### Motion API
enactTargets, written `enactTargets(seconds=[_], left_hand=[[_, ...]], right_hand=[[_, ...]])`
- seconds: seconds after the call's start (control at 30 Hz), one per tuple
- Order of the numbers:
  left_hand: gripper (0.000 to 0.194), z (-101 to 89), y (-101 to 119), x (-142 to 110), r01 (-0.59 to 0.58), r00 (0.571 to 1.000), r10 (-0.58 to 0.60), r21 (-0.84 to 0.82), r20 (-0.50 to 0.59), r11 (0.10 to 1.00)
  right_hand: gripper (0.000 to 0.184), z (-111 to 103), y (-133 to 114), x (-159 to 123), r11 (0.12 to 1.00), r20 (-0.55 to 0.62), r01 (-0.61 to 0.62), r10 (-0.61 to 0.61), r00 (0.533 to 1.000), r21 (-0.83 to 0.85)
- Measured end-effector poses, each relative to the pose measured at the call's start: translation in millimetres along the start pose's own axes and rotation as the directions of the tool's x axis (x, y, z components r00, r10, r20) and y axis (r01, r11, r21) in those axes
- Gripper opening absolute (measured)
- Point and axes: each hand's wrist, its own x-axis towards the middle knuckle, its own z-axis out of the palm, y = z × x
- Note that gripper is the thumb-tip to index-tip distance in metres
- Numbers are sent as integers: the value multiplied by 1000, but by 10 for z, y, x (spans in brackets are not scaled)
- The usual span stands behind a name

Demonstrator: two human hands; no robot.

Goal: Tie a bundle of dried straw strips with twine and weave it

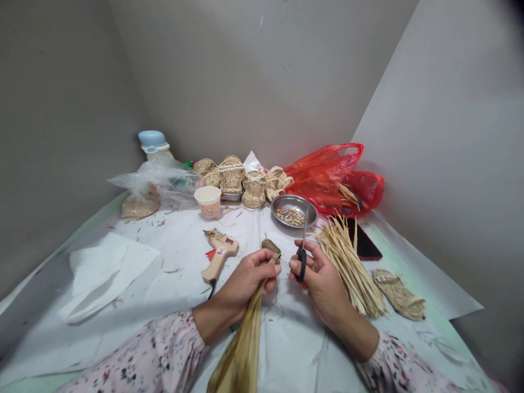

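Note:
My left hand point(256, 270) is closed, pinching the top of a bundle of long, dried, olive-tan leaves point(241, 349). The leaves trail down toward me past my wrist. Just beyond the fingertips shows a rounded brown-green piece point(270, 245) with a bit of green near it; whether it is joined to the bundle I cannot tell. My right hand point(319, 273) grips black-handled scissors point(302, 265), blades pointing up and away. A small gap separates the scissors from the leaves. Left of my left hand lies a beige glue gun point(221, 254).
Pale straw strips point(352, 267) lie at the right, beside a dark phone point(368, 243) and a woven slipper-like piece point(399, 295). Behind stand a metal bowl point(295, 199), a paper cup point(208, 202), woven pieces point(254, 188), a red bag point(327, 174) and a clear bag point(164, 177). White paper point(110, 273) lies left.

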Motion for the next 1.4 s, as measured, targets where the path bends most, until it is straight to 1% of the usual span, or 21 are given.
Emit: enactTargets(seconds=[0.13, 0.37, 0.5, 0.6, 0.7, 0.8, 0.83, 0.87, 0.9, 0.93, 1.0, 1.07, 1.1, 1.13, 1.2, 1.23, 1.27, 1.3, 1.33, 1.37, 1.4], left_hand=[[13, 1, 1, 5, -22, 1000, 22, -14, -4, 1000], [12, -38, -17, 9, -11, 999, 13, -56, 40, 998], [8, -64, -35, 25, -25, 997, 38, -167, 73, 986], [10, -85, -47, 39, -50, 996, 63, -204, 57, 978], [10, -98, -44, 45, -71, 997, 77, -192, 22, 979], [11, -99, -17, 47, -98, 995, 95, -184, -22, 978], [11, -96, -3, 47, -109, 994, 105, -184, -33, 977], [12, -92, 13, 46, -118, 993, 113, -184, -41, 976], [13, -87, 31, 44, -122, 992, 116, -185, -44, 975], [13, -80, 51, 39, -125, 992, 118, -189, -46, 974], [13, -64, 92, 24, -130, 991, 123, -197, -47, 972], [13, -48, 125, 6, -133, 991, 126, -207, -47, 969], [13, -42, 135, -3, -131, 991, 125, -213, -45, 968], [13, -38, 140, -9, -127, 992, 120, -222, -44, 967], [15, -34, 140, -15, -115, 993, 107, -243, -44, 963], [15, -34, 137, -15, -112, 994, 105, -250, -41, 962], [16, -33, 134, -14, -116, 993, 109, -251, -38, 961], [15, -30, 131, -12, -123, 992, 118, -244, -36, 962], [15, -26, 131, -11, -134, 991, 130, -231, -35, 964], [15, -18, 131, -10, -146, 989, 141, -216, -38, 966], [16, -9, 133, -11, -155, 988, 149, -202, -45, 967]], right_hand=[[50, -2, 1, 3, 1000, -6, -1, 1, 1000, 2], [51, -4, -1, 1, 1000, -8, -14, 14, 1000, -3], [52, -18, 4, 13, 1000, -15, 1, -1, 1000, 6], [52, -15, 14, 20, 1000, -26, 19, -20, 999, -5], [53, -10, -5, 17, 996, -43, 38, -42, 998, -75], [49, -43, -93, 20, 966, -43, 45, -58, 997, -255], [47, -68, -137, 23, 937, -32, 61, -77, 997, -343], [45, -97, -186, 24, 890, -19, 89, -109, 994, -448], [43, -130, -234, 23, 814, -2, 124, -151, 988, -567], [41, -163, -278, 18, 706, 19, 153, -195, 981, -691], [33, -220, -335, -9, 421, 71, 170, -240, 968, -891], [23, -255, -342, -52, 151, 131, 163, -204, 970, -975], [19, -264, -331, -74, 46, 161, 171, -170, 972, -984], [16, -269, -317, -95, -40, 190, 186, -136, 972, -982], [13, -273, -301, -128, -166, 262, 247, -79, 962, -955], [13, -271, -307, -139, -204, 303, 286, -59, 951, -936], [13, -266, -325, -147, -218, 342, 323, -55, 938, -921], [15, -256, -353, -152, -201, 383, 363, -66, 922, -910], [18, -240, -386, -153, -146, 425, 410, -95, 900, -901], [22, -216, -421, -150, -57, 455, 451, -140, 879, -891], [26, -183, -453, -142, 59, 462, 480, -190, 866, -875]])
